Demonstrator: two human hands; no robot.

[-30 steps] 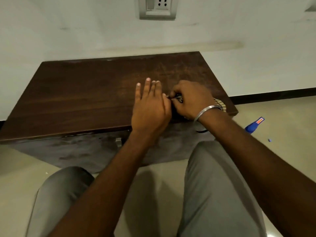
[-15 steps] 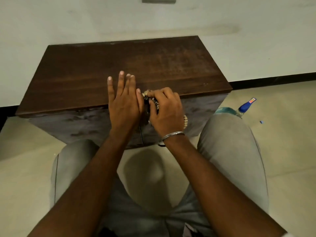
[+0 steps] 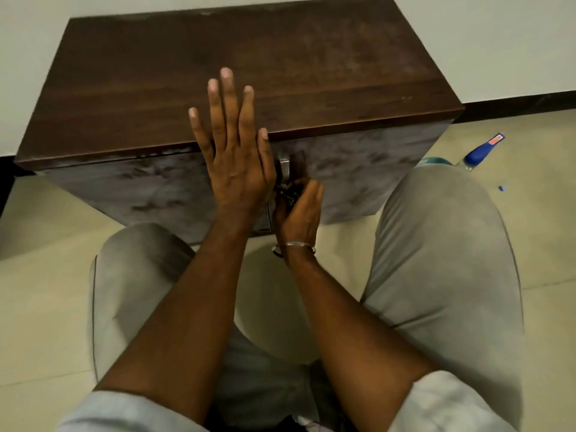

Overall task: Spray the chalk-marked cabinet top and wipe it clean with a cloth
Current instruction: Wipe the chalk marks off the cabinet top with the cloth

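- Sweeping off the cabinet top (image 3: 280,63), my right hand (image 3: 297,210) had dropped below the front edge, cupped around a dark cloth (image 3: 288,194).
- Left hand (image 3: 237,157) lay flat, fingers spread, empty.
- Top looked nearly wiped; spray bottle (image 3: 481,149) sat on the floor.

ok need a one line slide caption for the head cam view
Seated person's left hand spread flat over the front edge of the dark wooden cabinet top while the right hand grips a small bundle below it.

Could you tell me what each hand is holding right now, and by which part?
Right hand cups a small dark bunched thing; what it is cannot be told. Left hand holds nothing.
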